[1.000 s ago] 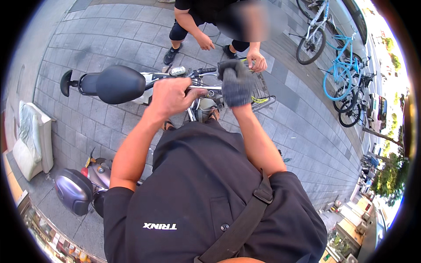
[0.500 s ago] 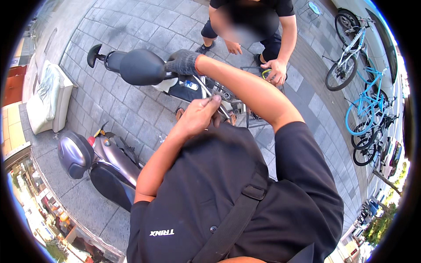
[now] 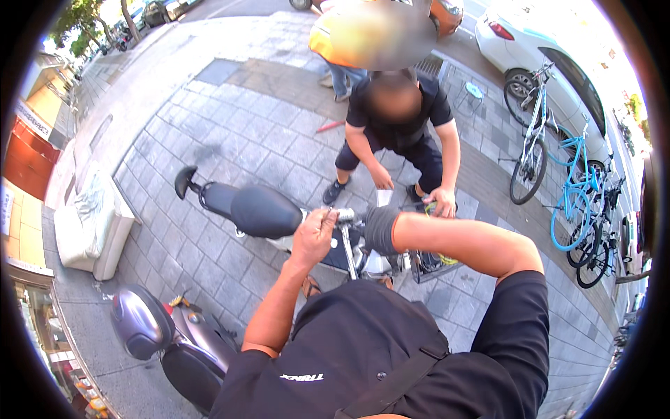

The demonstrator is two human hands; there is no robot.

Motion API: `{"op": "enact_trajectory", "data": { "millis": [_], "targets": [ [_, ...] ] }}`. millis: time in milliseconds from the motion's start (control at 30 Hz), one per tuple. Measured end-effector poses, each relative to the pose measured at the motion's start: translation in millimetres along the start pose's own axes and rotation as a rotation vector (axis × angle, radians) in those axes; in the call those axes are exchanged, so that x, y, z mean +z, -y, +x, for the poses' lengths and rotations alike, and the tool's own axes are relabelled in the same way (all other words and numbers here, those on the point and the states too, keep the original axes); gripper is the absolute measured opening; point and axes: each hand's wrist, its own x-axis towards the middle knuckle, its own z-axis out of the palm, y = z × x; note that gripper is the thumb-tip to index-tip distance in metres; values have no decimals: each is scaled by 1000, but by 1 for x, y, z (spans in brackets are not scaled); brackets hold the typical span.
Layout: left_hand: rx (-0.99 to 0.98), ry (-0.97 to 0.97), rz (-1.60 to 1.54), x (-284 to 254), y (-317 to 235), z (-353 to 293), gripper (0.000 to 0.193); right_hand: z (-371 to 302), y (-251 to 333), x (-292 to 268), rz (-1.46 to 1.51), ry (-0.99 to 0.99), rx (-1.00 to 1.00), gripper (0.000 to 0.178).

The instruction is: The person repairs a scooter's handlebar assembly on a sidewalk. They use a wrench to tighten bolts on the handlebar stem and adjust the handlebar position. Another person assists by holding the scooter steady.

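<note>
A small scooter or e-bike with a black seat (image 3: 269,211) stands across in front of me. My left hand (image 3: 313,241), bare, is closed beside the silver metal fitting (image 3: 343,214) at the top of its upright tube (image 3: 348,251). What its fingers pinch is hidden. My right hand (image 3: 382,230) wears a dark grey knitted glove and is held over the front part of the vehicle, its fingers out of sight. Past the glove, a crouching co-worker (image 3: 401,119) has one hand (image 3: 442,201) at the dark wire basket (image 3: 429,262) and the other near a white item (image 3: 380,200).
A purple-grey scooter (image 3: 199,328) with a top box is parked at my near left. Behind it sits a pale, worn armchair (image 3: 94,227). Bicycles (image 3: 532,150) line the right side by a white car (image 3: 551,52). Another person (image 3: 342,42) in yellow-orange stands far off.
My gloved right hand has gone from the seat's front to the handlebar area, right of my left hand. My view has tilted up, showing more of the street and a second person.
</note>
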Motion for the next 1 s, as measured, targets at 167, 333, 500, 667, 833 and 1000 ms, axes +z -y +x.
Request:
{"op": "enact_trajectory", "data": {
  "millis": [167, 333, 500, 667, 833, 1000],
  "targets": [
    [-169, 68, -223, 4, 34, 2, 40, -5, 20, -16, 133, -322, 24, 39],
    [-211, 79, -322, 25, 39, 0, 44, -51, 14, -65, 198, -115, 287, 45],
    [-151, -37, -337, 31, 32, -5, 44, -37, 19, -73, 176, 21, 514, 34],
    [-278, -376, -629, 28, 56, 0, 40, -18, -12, -28, -354, 117, 302, 34],
    [-531, -24, -999, 14, 72, -10, 35, -23, 24, -79, -246, 122, 33, 36],
    [-770, 462, -1147, 87, 87, -13, 31, -29, 24, -69, -52, -54, 140, 33]
  ]
}}
